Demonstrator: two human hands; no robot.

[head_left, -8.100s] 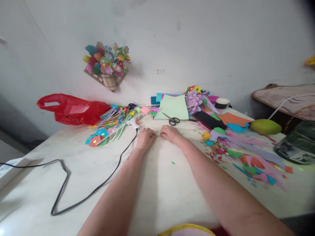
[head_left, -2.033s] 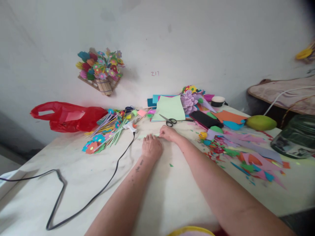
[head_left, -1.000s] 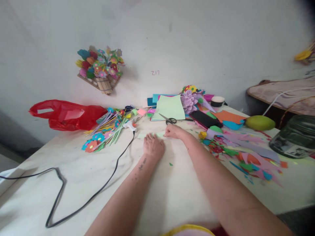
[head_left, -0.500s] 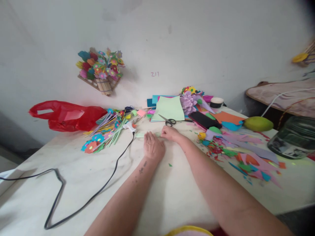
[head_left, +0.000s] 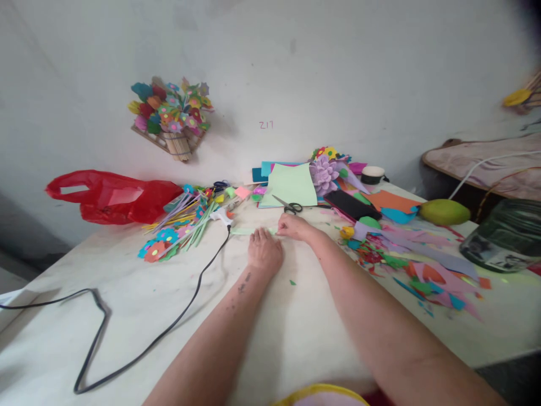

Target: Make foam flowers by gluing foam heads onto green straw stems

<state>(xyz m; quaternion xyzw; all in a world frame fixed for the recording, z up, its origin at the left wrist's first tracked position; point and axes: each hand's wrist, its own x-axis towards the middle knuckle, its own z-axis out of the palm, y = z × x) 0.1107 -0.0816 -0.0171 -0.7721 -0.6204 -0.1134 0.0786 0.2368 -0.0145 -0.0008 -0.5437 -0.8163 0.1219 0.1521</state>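
Observation:
A narrow pale green paper strip point(head_left: 242, 231) lies across the table in front of me. My left hand point(head_left: 265, 251) rests palm down on it, fingers lying flat and pressing it to the tabletop. At the strip's right end, my right hand point(head_left: 292, 227) is closed in a pinch on it; the fingertips are partly hidden. Just beyond my right hand, black-handled scissors point(head_left: 291, 205) lie on a light green sheet point(head_left: 291, 183). To the left of the strip is a white glue gun point(head_left: 222, 216) with a black cord.
On the left are a red plastic bag point(head_left: 114, 197), craft flowers point(head_left: 160, 245) and thin paper sticks point(head_left: 198, 228). To the right lie a dark phone point(head_left: 351, 206), coloured scraps point(head_left: 426, 276), a green-yellow fruit point(head_left: 445, 212) and a glass jar point(head_left: 502, 237). The cord point(head_left: 186, 316) crosses the table's left side.
My left hand's fingers have drawn back slightly, so more of the strip shows above and left of them. My right hand stays at the strip's right end.

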